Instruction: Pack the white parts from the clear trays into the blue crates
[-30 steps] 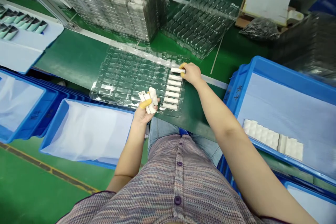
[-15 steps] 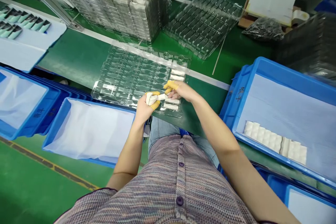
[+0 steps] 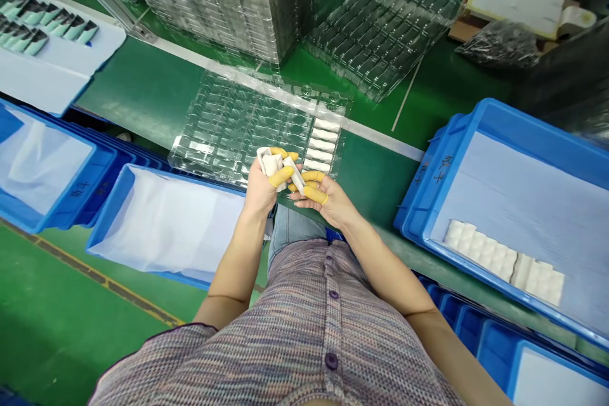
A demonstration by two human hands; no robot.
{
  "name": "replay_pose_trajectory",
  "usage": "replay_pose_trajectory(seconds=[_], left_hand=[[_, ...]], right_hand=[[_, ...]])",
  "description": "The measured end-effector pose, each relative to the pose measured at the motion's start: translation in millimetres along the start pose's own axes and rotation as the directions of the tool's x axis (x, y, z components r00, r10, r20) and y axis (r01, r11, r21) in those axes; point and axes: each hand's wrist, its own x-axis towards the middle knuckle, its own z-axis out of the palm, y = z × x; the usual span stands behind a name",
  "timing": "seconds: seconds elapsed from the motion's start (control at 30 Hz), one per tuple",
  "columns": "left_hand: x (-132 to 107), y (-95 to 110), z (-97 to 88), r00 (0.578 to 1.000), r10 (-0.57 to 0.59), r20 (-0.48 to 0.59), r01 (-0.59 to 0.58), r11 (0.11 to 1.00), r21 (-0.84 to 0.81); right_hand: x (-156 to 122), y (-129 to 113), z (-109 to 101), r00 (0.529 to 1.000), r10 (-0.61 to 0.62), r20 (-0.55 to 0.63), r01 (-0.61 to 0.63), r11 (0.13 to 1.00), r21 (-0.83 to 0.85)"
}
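Green counter (image 3: 133, 89), clear tray, and a bundle of white pieces (image 3: 272, 165) in the left hand (image 3: 261, 193)

Clear blister tray (image 3: 247, 114) lies flat on the counter, and everything here sits in relation to it. Just over its near edge, the left hand makes a closed grip around the bundle, with yellow finger cots (image 3: 281, 176) pressed against the pieces. The cots look meant to keep bare skin off them. Beside it, the right hand (image 3: 328, 203) lies palm up in a half-curled grip, its capped fingertips (image 3: 314, 193) at the bundle's lower end. Whether that grip holds a piece, I cannot tell.

A row of white pieces (image 3: 323, 143) lies along the tray's end nearest the right hand, one to a cavity, so the moulded pockets appear to keep them parallel and apart. Both hands work close to that row, which makes for a short reach. Beyond the tray stand a tall stack of clear trays (image 3: 238, 6) and a loose clear tray (image 3: 380, 32). Right of it, a blue crate (image 3: 476, 111) lined with a pale sheet carries a block of white pieces (image 3: 499, 260). Toward the person's left, a second blue crate (image 3: 114, 203) sits lined in white.
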Motion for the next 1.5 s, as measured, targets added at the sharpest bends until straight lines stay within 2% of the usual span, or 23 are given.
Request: replay_pose_trajectory(seconds=[0.1, 0.17, 0.27, 0.3, 0.33, 0.37, 0.43, 0.5, 0.6, 0.73, 0.83, 0.9, 1.0, 1.1, 1.23, 1.3, 1.37, 1.43, 1.5], left_hand=[[-1, 2, 5.2, 0.997, -0.059, 0.043, 0.061, 0.997, -0.055], [-2, 2, 7.6, 0.995, -0.071, 0.069, 0.075, 0.995, -0.068], [-2, 0, 11.5, 0.996, -0.070, 0.053, 0.073, 0.995, -0.064], [-3, 0, 13.2, 0.996, -0.073, 0.046, 0.076, 0.995, -0.066], [-3, 0, 14.9, 0.996, -0.079, 0.040, 0.081, 0.994, -0.069], [-3, 1, 16.5, 0.995, -0.089, 0.034, 0.092, 0.993, -0.071], [-3, 4, 19.2, 0.993, -0.117, 0.021, 0.119, 0.990, -0.071], [-3, 7, 20.0, 0.990, -0.142, 0.015, 0.142, 0.987, -0.069], [-2, 6, 17.2, 0.992, -0.124, 0.021, 0.125, 0.989, -0.074], [-2, 1, 11.5, 0.997, -0.075, 0.015, 0.076, 0.993, -0.092], [-2, 1, 9.5, 0.994, -0.089, 0.065, 0.093, 0.994, -0.058], [-1, 2, 8.2, 0.989, -0.117, 0.095, 0.124, 0.990, -0.065], [1, 3, 5.2, 0.980, -0.162, 0.111, 0.173, 0.980, -0.097], [3, 2, 3.0, 0.971, -0.202, 0.125, 0.215, 0.971, -0.101], [2, 3, 5.0, 0.969, -0.206, 0.138, 0.223, 0.968, -0.117], [1, 4, 6.9, 0.973, -0.191, 0.129, 0.206, 0.971, -0.119], [0, 6, 8.6, 0.979, -0.166, 0.118, 0.179, 0.978, -0.110], [-1, 7, 9.6, 0.984, -0.131, 0.121, 0.144, 0.984, -0.105], [-1, 7, 9.5, 0.987, -0.102, 0.127, 0.115, 0.988, -0.104]], right_hand=[[-4, 8, 4, 0.997, -0.044, -0.060, 0.041, 0.998, -0.057], [-5, 13, 4, 0.986, -0.118, -0.114, 0.104, 0.988, -0.117], [-4, 18, 4, 0.916, -0.338, -0.215, 0.270, 0.918, -0.291], [-4, 19, 4, 0.896, -0.386, -0.221, 0.301, 0.893, -0.335], [-5, 19, 5, 0.895, -0.394, -0.208, 0.310, 0.886, -0.346], [-6, 18, 5, 0.915, -0.362, -0.178, 0.295, 0.901, -0.318], [-9, 15, 7, 0.972, -0.222, -0.084, 0.203, 0.961, -0.190], [-12, 13, 9, 0.991, -0.131, -0.034, 0.128, 0.988, -0.087], [-13, 12, 11, 0.984, -0.151, -0.092, 0.147, 0.988, -0.053], [-9, 15, 12, 0.957, -0.213, -0.197, 0.197, 0.976, -0.094], [-7, 15, 12, 0.946, -0.243, -0.216, 0.220, 0.967, -0.126], [-9, 14, 11, 0.962, -0.202, -0.185, 0.190, 0.979, -0.078], [-13, 9, 10, 0.995, -0.063, -0.072, 0.066, 0.997, 0.039], [-16, 5, 10, 0.999, 0.030, 0.030, -0.032, 0.995, 0.092], [-19, 2, 13, 0.995, 0.071, 0.068, -0.077, 0.992, 0.101], [-19, 3, 14, 0.996, 0.068, 0.062, -0.073, 0.993, 0.088], [-18, 5, 15, 1.000, 0.019, 0.005, -0.019, 0.999, 0.043], [-17, 7, 15, 0.990, -0.108, -0.095, 0.104, 0.993, -0.055], [-16, 9, 16, 0.950, -0.263, -0.168, 0.231, 0.954, -0.190]])
